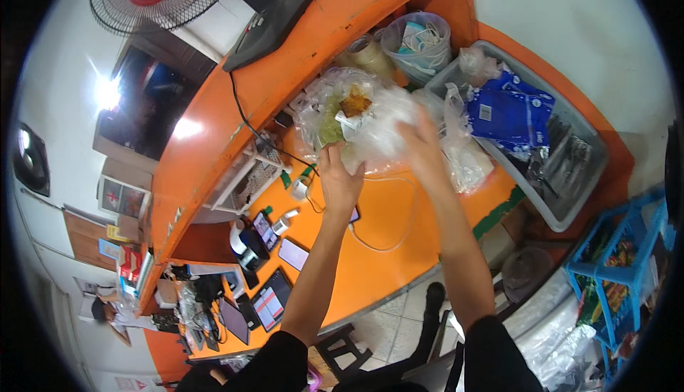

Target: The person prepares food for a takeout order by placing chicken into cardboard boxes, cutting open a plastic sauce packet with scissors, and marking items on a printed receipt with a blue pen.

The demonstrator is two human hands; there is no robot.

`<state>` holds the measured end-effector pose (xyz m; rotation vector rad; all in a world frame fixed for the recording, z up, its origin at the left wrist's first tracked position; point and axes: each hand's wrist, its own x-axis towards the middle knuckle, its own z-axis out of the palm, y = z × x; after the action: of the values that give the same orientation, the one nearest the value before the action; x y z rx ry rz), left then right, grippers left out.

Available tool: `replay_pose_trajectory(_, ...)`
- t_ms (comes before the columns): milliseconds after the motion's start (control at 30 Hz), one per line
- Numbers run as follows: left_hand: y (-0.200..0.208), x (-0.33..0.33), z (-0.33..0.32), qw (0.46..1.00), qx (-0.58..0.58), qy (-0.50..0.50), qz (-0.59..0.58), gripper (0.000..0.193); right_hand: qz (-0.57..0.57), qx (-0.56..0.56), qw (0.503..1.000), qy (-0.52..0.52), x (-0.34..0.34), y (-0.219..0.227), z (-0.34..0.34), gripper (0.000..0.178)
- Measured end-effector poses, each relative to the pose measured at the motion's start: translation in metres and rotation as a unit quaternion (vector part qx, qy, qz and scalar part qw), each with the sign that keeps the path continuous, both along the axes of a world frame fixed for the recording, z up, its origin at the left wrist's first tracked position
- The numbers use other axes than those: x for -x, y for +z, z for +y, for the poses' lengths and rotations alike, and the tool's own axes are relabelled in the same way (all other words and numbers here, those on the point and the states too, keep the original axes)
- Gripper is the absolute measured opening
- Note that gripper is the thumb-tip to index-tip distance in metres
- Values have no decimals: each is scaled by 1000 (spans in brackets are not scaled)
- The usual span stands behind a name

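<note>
A clear plastic bag (306, 125) lies on the orange counter, with a green packet (330, 123) and an orange-brown packet (356, 101) showing through it. My left hand (340, 182) is at its near edge, thumb and fingers apart, seemingly touching the plastic. Beside it, my right hand (422, 143) is smeared by motion, over whitish plastic (388, 118) that is blurred too. Whether the right fingers grip that plastic does not show. Another crumpled clear bag (467, 168) sits to the right of my right hand.
A grey bin (570, 210) with blue packaging (511, 111) stands at right, near a clear tub of masks (420, 43). A white cable (392, 249) loops across the counter (377, 271). Phones, a tablet (272, 299) and a fan (267, 25) are at left. A blue rack (620, 278) is lower right.
</note>
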<state>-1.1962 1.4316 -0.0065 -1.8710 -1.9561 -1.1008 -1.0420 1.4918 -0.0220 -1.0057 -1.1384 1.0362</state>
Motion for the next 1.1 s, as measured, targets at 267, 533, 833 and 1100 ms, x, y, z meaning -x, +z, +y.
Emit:
replay_pose_trajectory(267, -11, 61, 3, 977, 71, 1, 201, 13, -572, -295, 714, 276, 135, -47, 93, 19)
replay_pose_trajectory(533, -24, 75, 1, 963, 144, -21, 229, 37, -415, -147, 877, 194, 109, -30, 87, 33)
replay_pose_trajectory(833, 1, -66, -245, 797, 92, -230, -551, 61, -12, 62, 988, 142, 61, 26, -203, 57)
replay_pose_trajectory(1100, -60, -120, -552, 494, 488, -560, -452, 21, -144, 301, 904, -267, -270, -90, -673, 31)
